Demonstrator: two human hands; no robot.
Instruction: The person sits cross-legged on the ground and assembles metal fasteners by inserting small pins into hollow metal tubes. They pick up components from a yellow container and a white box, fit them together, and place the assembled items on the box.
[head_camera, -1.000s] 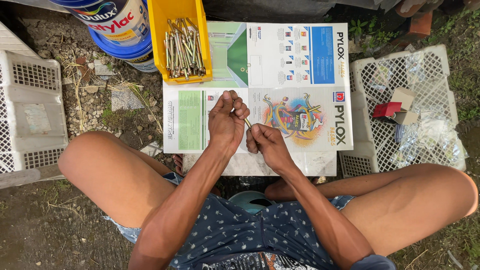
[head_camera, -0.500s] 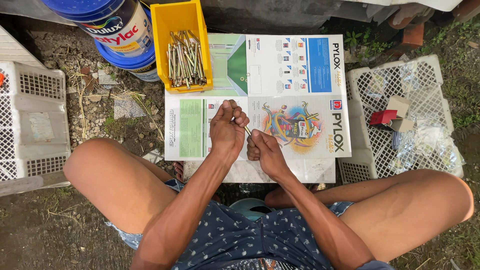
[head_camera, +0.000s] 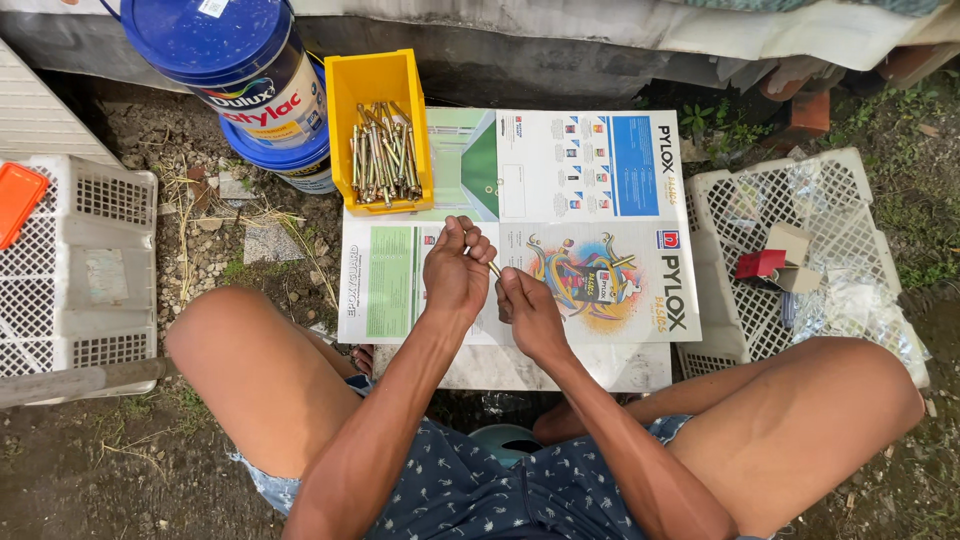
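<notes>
Outdoors on bare dirt, over flattened printed cardboard (head_camera: 600, 180) near a yellow plastic bin of long brass-coloured bolts (head_camera: 383, 150), the left hand (head_camera: 455, 272) and right hand (head_camera: 530, 312) pinch one thin metal bolt (head_camera: 494, 268), likely stiff, light, best gripped mid-shank.

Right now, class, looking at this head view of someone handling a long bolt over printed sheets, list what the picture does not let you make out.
- Bolt: mostly covered by the left hand and right hand; only a short yellowish piece shows between them.
- Each hand's grip: fingers curl away from the camera.
- Yellow bin: the fasteners are too small to count.
- Blue paint buckets: cut off by the top edge.
- Right white crate: crumpled clear plastic blurs its contents.
</notes>
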